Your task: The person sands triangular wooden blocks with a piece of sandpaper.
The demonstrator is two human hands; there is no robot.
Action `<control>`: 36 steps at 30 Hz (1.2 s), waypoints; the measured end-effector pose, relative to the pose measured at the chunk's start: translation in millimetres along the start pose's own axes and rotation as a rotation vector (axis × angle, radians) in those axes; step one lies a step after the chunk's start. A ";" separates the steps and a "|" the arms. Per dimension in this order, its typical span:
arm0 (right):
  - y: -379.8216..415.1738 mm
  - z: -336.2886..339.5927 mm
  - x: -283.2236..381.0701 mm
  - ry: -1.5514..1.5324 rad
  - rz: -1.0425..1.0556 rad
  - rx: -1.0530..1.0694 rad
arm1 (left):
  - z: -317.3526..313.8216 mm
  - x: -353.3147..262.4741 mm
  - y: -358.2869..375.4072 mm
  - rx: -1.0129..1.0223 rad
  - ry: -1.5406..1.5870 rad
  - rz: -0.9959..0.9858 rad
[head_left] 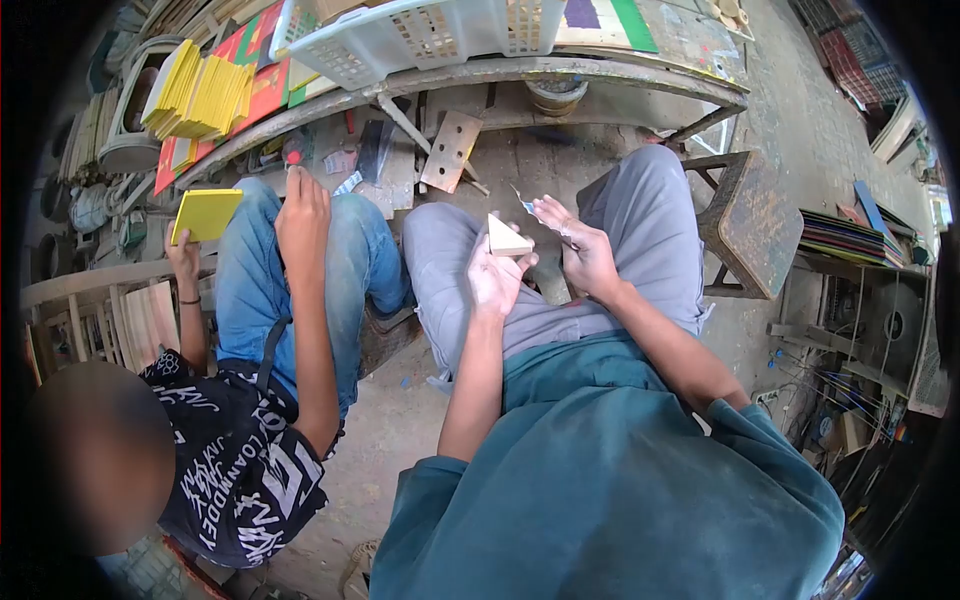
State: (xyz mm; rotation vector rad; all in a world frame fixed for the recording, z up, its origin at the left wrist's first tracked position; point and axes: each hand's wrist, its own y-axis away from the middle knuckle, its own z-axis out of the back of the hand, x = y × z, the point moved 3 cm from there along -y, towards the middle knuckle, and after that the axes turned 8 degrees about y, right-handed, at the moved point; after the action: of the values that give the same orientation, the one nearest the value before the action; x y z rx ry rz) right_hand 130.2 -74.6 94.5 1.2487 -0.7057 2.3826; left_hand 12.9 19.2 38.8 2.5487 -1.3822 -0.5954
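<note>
A pale triangular wooden block [508, 240] rests in my left hand [492, 279], above my lap, with the fingers curled round its lower edge. To the right of it, my right hand [580, 236] is raised, with a small blue and white piece [529, 207] at its fingertips; a thin pointed tip sticks up from that piece. The two hands are apart. What exactly the small piece is cannot be made out.
On the left a seated person holds a yellow square board [207, 214]. Ahead stands a workbench [650, 75] with a white plastic basket [430, 42] and stacked yellow pieces [205, 95]. A wooden stool [750, 230] is at the right; a bucket [556, 97] sits under the bench.
</note>
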 end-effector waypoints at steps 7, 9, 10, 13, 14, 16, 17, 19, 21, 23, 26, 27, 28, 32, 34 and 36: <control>-2.9 5.6 -9.7 0.041 0.056 0.007 | 10.7 -3.1 0.0 0.108 0.068 0.208; 1.2 -2.1 15.5 0.172 0.332 0.134 | -7.5 0.2 1.5 0.000 0.020 0.206; 5.6 -9.1 25.6 0.117 0.398 0.262 | -15.2 6.3 -3.3 -0.311 0.094 0.179; 2.7 -18.2 20.2 0.123 0.463 0.461 | -4.5 8.4 -0.5 -0.633 0.180 0.158; -9.0 -17.3 -8.3 0.219 0.306 0.319 | 5.6 0.8 -0.1 -0.337 0.072 0.197; -20.9 -6.7 -35.1 0.436 0.008 0.120 | 4.6 -4.2 1.8 -0.003 -0.069 0.219; -22.1 -2.5 -38.4 0.358 0.057 0.033 | 3.1 -4.8 1.6 -0.001 -0.075 0.222; -19.9 -1.3 6.7 0.224 0.301 0.076 | 6.3 -0.5 0.9 -0.206 -0.177 0.183; -1.0 -10.7 41.9 0.065 0.380 0.279 | 12.2 6.7 1.8 -0.362 -0.262 0.075; 7.6 -21.7 11.1 0.086 0.284 0.238 | 14.3 8.3 1.6 -0.348 -0.396 0.059; -20.2 5.5 -49.2 0.471 -0.002 0.078 | 2.5 2.2 4.4 -0.121 -0.254 0.134; -27.3 18.0 -50.7 0.445 -0.008 0.035 | -0.7 0.2 6.3 -0.025 -0.243 0.105; -27.5 27.5 -48.7 0.372 -0.011 0.008 | -1.7 0.0 7.4 -0.040 -0.241 0.068; -15.8 37.1 -10.6 0.143 0.005 -0.070 | -14.0 -0.7 8.8 -0.013 -0.376 -0.055; -5.3 27.1 4.7 0.111 0.115 -0.061 | -17.0 3.1 5.6 0.052 -0.487 -0.113; -6.7 24.2 32.8 0.061 0.182 0.025 | -21.2 4.9 7.6 0.092 -0.693 -0.224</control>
State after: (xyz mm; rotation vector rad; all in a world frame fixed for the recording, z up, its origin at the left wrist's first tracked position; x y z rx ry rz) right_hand 131.6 -80.5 135.4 1.1610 -0.8037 2.5709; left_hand 18.6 10.3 59.3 2.7092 -1.3064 -1.6051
